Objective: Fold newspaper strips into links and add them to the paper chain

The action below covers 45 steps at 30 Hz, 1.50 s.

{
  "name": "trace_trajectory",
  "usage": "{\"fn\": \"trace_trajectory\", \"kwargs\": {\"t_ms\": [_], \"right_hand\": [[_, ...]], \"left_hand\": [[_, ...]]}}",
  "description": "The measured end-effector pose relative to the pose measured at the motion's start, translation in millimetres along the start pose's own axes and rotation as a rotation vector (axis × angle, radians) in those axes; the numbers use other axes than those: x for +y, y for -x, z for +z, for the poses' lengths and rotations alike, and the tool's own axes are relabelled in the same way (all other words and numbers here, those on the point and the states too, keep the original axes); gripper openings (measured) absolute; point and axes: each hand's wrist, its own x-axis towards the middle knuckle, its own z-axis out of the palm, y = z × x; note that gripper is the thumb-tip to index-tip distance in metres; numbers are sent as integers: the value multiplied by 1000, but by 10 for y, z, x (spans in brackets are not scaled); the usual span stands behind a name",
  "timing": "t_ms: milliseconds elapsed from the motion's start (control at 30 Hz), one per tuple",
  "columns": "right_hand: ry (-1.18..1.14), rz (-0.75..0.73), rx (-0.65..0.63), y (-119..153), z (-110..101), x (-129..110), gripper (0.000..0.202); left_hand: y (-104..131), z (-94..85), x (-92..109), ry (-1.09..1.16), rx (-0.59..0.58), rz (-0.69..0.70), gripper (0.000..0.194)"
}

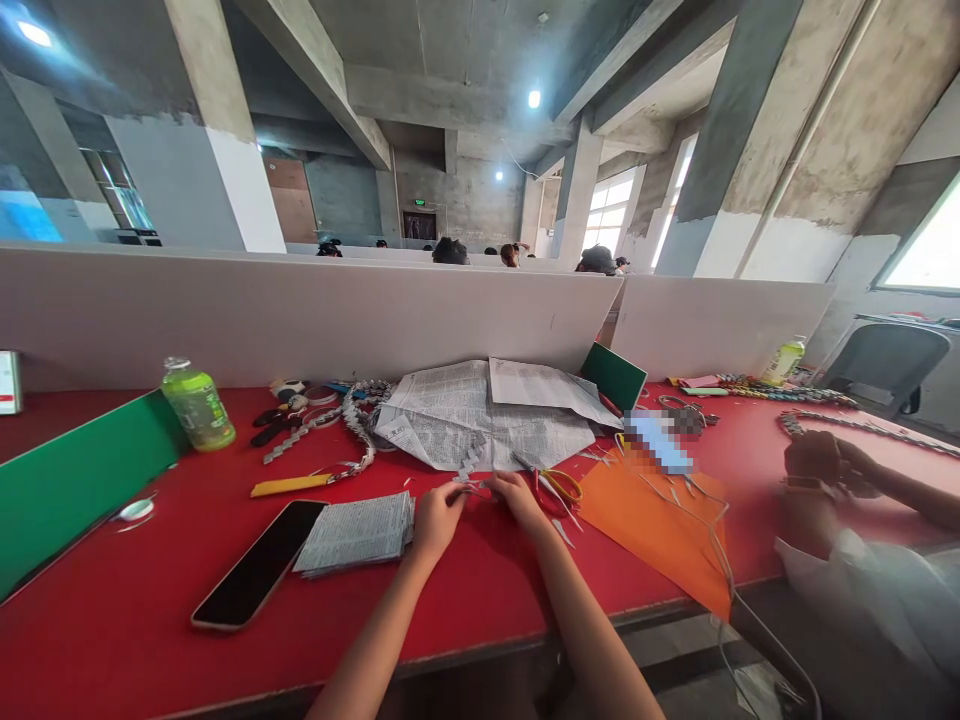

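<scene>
Both hands are near the middle of the red table [315, 640]. My left hand [439, 515] has its fingers closed on a small folded paper strip [472, 487]. The fingers of my right hand [516, 497] pinch the other end of that strip. Just beyond the fingertips lies a short folded paper chain [471, 462]. A stack of cut newsprint [358, 533] lies left of my left hand, beside a black phone [261, 563]. Scissors with red and yellow handles [559, 487] rest right of my right hand.
Newspaper sheets [442, 405] lie behind the hands. A yellow cutter [291, 486], a paper chain [358, 420] and a green bottle [196, 405] are at left. Orange paper [656, 525] with a cable crosses the right. Another person's hands [817, 465] are at far right.
</scene>
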Motion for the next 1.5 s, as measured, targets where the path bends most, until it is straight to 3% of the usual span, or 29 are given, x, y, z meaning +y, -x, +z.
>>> {"fn": "trace_trajectory", "kwargs": {"t_ms": [167, 267, 567, 733, 1200, 1500], "right_hand": [[19, -17, 13, -38, -4, 65, 31], [42, -77, 15, -37, -3, 50, 33], [52, -103, -89, 19, 56, -9, 23], [105, -124, -97, -5, 59, 71, 21], [257, -80, -105, 18, 57, 27, 25], [296, -80, -99, 6, 45, 73, 26]], "left_hand": [[-32, 7, 26, 405, -94, -276, 28], [-47, 5, 2, 477, -52, -315, 28], [-58, 6, -116, 504, -29, -194, 45], [-59, 11, -110, 410, -77, -168, 34], [-52, 27, -11, 489, -130, -160, 32], [-39, 34, -40, 356, -113, -95, 33]]}}
